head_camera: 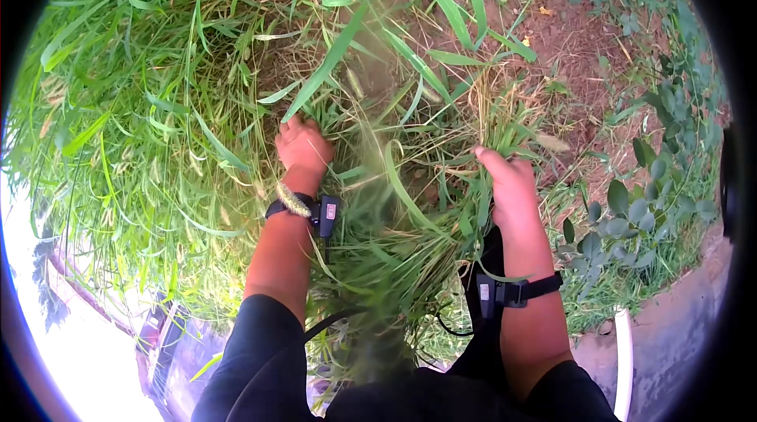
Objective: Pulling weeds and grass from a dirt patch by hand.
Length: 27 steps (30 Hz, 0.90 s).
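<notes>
My right hand (510, 182) is closed around a bunch of grass stems (494, 120), its thumb pointing up and to the left. Lower left of that hand, a thick mass of long grass (408, 268) lies between my forearms and against my body. My left hand (303, 147) is curled among the standing grass (177, 126); blades hide its fingertips, so whether it grips any stems is unclear. Each wrist wears a black strap with a small device. A bristly seed head (293, 200) crosses the left strap.
Bare brown soil with dry stalks (582, 61) shows at upper right. A leafy shrub (633, 209) stands at the right. Dense grass fills the left side. A white pipe (623, 363) and a grey paved edge (668, 333) lie at lower right.
</notes>
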Motion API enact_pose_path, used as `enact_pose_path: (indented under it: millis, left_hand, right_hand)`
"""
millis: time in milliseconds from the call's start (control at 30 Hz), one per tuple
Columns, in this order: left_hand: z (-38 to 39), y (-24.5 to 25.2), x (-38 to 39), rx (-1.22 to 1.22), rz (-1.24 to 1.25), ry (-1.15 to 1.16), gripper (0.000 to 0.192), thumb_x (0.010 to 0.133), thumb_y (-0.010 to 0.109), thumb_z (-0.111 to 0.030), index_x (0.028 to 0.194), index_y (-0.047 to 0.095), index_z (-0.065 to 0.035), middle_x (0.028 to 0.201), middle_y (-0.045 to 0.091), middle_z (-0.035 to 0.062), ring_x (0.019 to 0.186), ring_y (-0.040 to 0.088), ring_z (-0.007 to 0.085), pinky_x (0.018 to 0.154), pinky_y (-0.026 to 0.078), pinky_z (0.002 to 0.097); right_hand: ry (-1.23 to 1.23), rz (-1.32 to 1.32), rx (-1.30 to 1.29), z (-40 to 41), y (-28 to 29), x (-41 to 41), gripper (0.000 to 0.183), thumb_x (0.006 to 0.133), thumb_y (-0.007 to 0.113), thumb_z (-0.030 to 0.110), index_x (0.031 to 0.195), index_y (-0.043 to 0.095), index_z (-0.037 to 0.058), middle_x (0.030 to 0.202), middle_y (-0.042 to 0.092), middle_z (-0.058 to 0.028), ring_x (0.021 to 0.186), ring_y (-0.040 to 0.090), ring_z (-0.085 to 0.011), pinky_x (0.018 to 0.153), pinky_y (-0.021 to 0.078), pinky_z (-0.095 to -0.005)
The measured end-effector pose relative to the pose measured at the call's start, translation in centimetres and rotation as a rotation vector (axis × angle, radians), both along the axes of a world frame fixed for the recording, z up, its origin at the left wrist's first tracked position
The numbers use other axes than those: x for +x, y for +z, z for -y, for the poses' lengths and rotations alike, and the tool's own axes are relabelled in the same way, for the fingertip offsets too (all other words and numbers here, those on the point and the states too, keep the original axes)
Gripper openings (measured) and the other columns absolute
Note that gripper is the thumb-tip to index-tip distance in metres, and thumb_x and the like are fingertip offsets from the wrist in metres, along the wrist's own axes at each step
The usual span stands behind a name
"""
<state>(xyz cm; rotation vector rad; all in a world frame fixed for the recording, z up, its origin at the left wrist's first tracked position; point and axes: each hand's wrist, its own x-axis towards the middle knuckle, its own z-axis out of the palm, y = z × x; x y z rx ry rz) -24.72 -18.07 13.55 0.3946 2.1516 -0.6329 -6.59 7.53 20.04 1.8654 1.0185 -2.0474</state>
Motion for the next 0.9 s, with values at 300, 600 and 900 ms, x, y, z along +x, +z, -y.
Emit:
enact_pose_path:
  millis: [300,600,900]
  left_hand:
    - [7.3,-3.2,2.8,0.48,-0.169,0.955,0.062,0.073,0.076,-0.018,0.125,0.051,0.0034,0.123,0.054,0.0196,0.114,0.051,0.0328,0.096,0.042,0.0414]
    - [9.7,-3.4,2.5,0.55,0.098,1.611,0.039,0.081,0.068,-0.018,0.112,0.062,0.0045,0.105,0.063,0.0142,0.099,0.055,0.0239,0.083,0.044,0.0351]
    - [5.1,-2.5,3.3,0.595,-0.041,1.698,0.034,0.088,0.062,-0.021,0.107,0.057,0.0072,0.091,0.061,0.0121,0.077,0.058,0.0214,0.066,0.047,0.036]
  right_hand:
    - [-0.021,-0.02,0.069,0.2,0.2,0.1,0.032,0.078,0.069,0.009,0.106,0.061,-0.0018,0.097,0.063,-0.0057,0.085,0.057,-0.0151,0.079,0.0441,-0.0323]
    - [-0.005,-0.056,0.085,0.5,0.5,-0.2,0.029,0.079,0.068,0.011,0.105,0.063,-0.0012,0.097,0.065,-0.0058,0.084,0.059,-0.0148,0.078,0.0453,-0.0309]
    - [-0.008,-0.048,0.056,0.3,1.5,0.3,0.03,0.079,0.069,0.013,0.105,0.064,-0.0004,0.095,0.064,-0.0055,0.084,0.059,-0.0148,0.076,0.0456,-0.0329]
